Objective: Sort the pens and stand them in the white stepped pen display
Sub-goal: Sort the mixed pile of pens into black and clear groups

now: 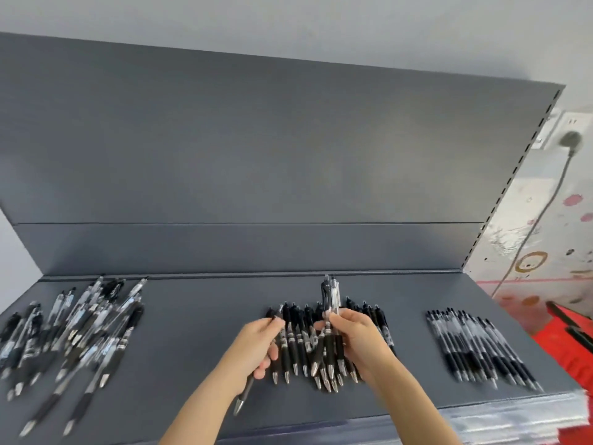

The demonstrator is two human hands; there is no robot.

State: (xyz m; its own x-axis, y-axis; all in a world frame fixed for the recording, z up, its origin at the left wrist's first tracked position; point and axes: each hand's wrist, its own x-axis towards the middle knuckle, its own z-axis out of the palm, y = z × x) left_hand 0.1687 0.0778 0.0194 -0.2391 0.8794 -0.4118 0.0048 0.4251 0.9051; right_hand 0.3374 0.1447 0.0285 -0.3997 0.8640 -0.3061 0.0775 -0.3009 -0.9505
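Left hand grips one black pen; right hand pinches two pens upright above the middle row. Sorting seems underway; next, each needs its matching group.

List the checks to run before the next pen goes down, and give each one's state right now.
1. Left hand holds one black pen: ok.
2. Right hand holds its upright pens: ok; their count: cannot tell.
3. Middle group lined up: not ok, some pens cross.
4. Right row tidy: ok.
5. Left pile sorted: not ok.
6. White stepped display in sight: not ok.
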